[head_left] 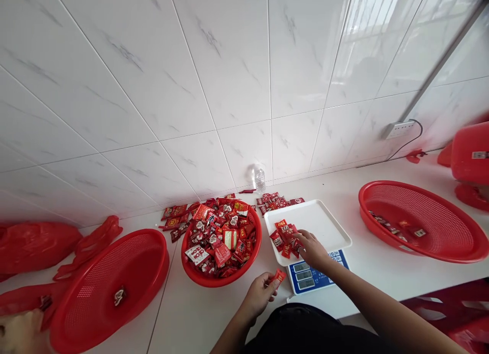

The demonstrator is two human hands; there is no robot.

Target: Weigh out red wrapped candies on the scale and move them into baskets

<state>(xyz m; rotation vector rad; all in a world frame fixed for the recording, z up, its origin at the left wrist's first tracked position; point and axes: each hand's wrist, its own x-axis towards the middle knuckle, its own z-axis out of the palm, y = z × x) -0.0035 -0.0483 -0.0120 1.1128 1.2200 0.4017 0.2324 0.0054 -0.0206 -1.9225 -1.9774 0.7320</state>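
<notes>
My left hand is in front of the scale, closed on a small red snack packet pinched between thumb and fingers. Over the left part of the white weighing tray, my right hand has its fingers curled onto the edge of a small pile of red snack packets. The blue keypad and displays of the scale show partly below that wrist. Left of the tray stands a round red basket heaped with similar packets.
Loose packets lie behind the tray and beside a clear plastic bottle. A red basket on the left holds one packet. Another red basket on the right holds several. Red plastic bags lie far left; a tiled wall rises behind.
</notes>
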